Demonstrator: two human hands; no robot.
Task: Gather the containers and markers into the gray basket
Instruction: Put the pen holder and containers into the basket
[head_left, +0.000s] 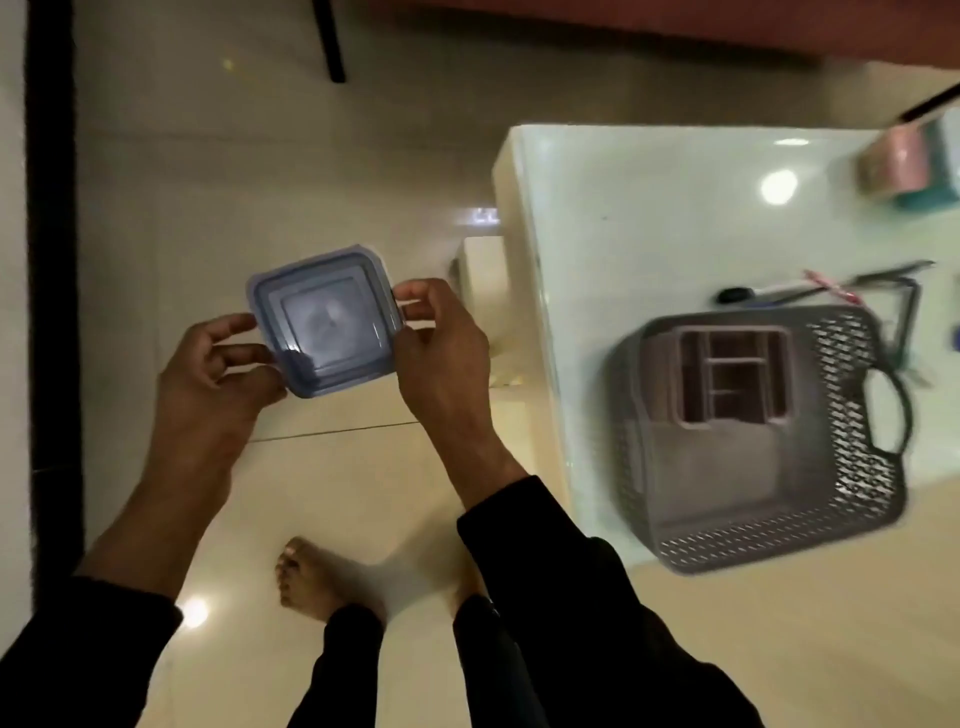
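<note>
Over tiled floor (363, 493): blue container (325, 318) gripped between left hand (218, 374), right hand (441, 353).

One blue lidded container (326, 321), one gray basket (763, 436), one divided organizer (732, 374) inside it, and two hands.

Honestly nothing readable here, no text, labels, brand names or numbers anywhere. The whole shot's too blurry to make out any print on anything.
</note>
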